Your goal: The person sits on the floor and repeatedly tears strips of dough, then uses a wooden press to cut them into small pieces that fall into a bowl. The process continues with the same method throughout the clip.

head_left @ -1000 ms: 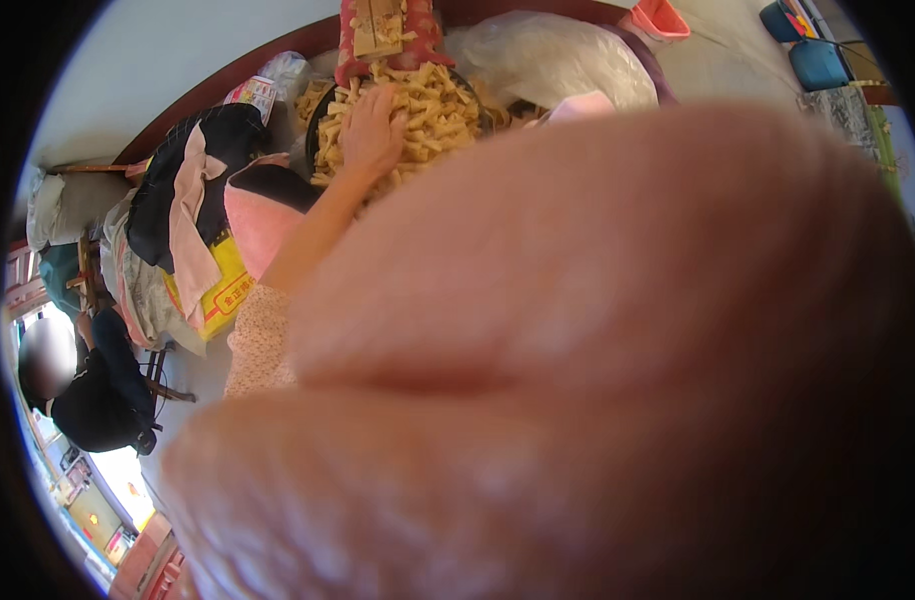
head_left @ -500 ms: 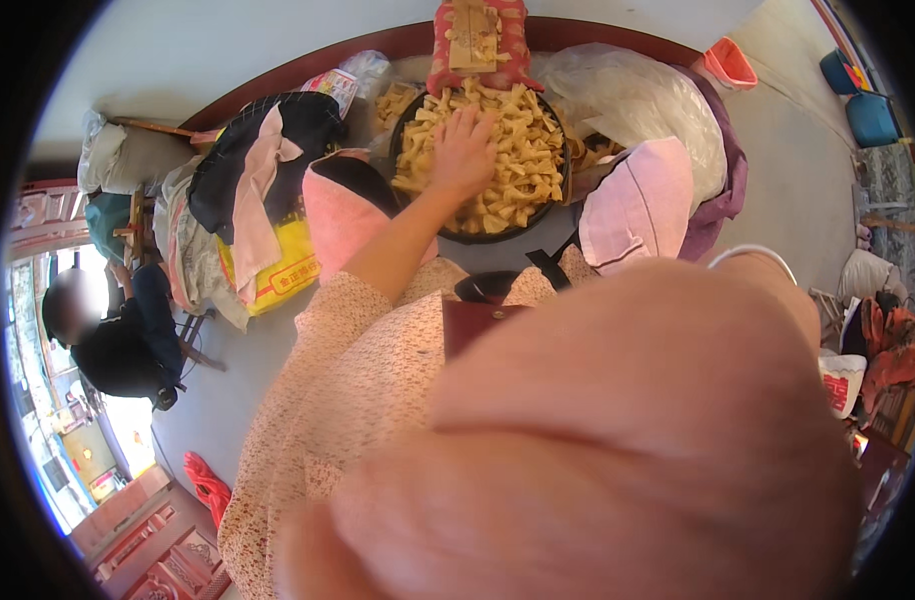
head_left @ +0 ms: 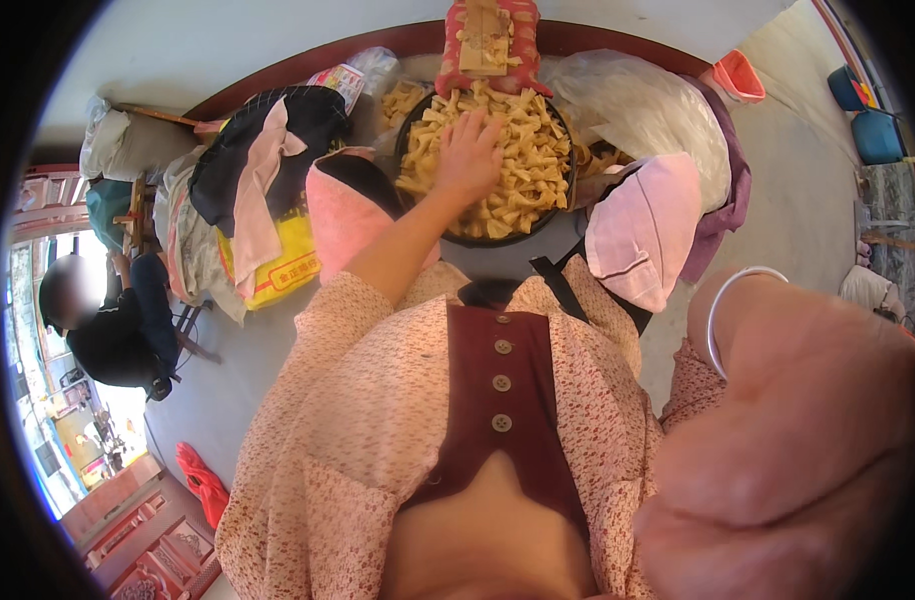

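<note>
My left hand lies on a heap of small yellow-tan pieces, its fingers stretched out and slightly spread. What the pieces are made of I cannot tell; many look knobby or pinched in the middle. They fill a round black basin in front of me, between my knees. My right hand, with a white bangle at its wrist, is raised very near the camera at the lower right. It looks large there, and its fingers are hidden.
Beyond the basin, a wooden board rests on a red patterned cushion. Clear plastic sheeting lies right of it; dark cloth and a yellow bag lie left. A person sits at the far left. An orange-red bin stands back right.
My right hand has swung from the lower middle toward the lower right, uncovering my patterned jacket and buttoned dark red top. My left hand stays on the heap.
</note>
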`<control>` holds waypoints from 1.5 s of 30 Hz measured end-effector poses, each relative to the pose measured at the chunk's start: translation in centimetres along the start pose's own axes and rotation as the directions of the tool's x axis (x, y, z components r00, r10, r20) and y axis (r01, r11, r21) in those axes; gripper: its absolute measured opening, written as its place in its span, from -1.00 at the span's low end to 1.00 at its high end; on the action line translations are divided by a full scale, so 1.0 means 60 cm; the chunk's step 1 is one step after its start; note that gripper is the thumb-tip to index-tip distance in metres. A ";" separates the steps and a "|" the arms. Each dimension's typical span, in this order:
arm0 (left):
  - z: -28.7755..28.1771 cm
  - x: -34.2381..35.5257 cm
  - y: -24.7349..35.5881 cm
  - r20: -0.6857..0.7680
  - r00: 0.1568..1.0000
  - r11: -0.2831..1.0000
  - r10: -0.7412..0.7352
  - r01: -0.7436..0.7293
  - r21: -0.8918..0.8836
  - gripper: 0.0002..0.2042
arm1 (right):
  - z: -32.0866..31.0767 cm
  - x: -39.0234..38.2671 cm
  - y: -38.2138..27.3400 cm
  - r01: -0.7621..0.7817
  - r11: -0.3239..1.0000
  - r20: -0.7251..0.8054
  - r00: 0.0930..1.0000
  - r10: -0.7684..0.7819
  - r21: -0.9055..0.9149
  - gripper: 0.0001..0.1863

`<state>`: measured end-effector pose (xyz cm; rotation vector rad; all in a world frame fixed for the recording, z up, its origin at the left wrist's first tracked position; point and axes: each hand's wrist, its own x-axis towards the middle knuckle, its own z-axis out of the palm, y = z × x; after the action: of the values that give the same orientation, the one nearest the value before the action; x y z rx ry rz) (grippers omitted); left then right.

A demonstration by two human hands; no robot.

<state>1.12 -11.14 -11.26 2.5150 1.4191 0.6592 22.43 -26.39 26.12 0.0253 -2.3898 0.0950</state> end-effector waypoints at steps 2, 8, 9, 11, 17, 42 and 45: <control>0.002 -0.001 0.006 -0.024 1.000 1.000 0.004 -0.005 -0.004 -0.53 | -0.011 -0.034 0.019 -0.108 0.993 -0.104 0.988 0.113 0.050 -0.90; -0.001 -0.001 0.000 0.025 0.999 0.998 0.020 -0.022 0.061 -0.51 | 0.107 -0.260 0.278 -0.922 0.062 0.281 0.180 0.943 0.383 -0.84; 0.004 -0.001 -0.001 0.024 0.999 0.997 0.037 -0.039 0.067 -0.51 | 0.119 -0.316 0.313 -0.944 -0.074 0.318 0.034 0.947 0.320 -0.84; 0.015 0.009 0.005 0.037 0.998 0.996 0.054 -0.056 0.067 -0.49 | 0.149 -0.427 0.370 -0.924 -0.316 0.338 -0.234 0.912 0.214 -0.83; 0.015 0.022 0.006 0.058 0.996 0.991 0.064 -0.070 0.113 -0.48 | 0.411 -0.661 0.462 -0.800 -0.592 0.393 -0.578 0.715 -0.097 -0.85; 0.025 0.013 -0.007 0.003 0.996 0.992 0.084 -0.084 0.091 -0.48 | 0.016 -0.534 0.479 -0.683 -0.032 -0.328 -0.392 0.860 0.730 -0.82; 0.018 0.012 -0.016 0.049 0.998 0.996 0.050 -0.053 0.076 -0.45 | -0.063 -0.447 0.450 -0.481 0.287 -0.452 -0.273 0.849 0.829 -0.83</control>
<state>1.19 -9.98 -12.35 2.6160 1.3938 0.5600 43.39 0.59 8.96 -1.0834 -0.7458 0.8700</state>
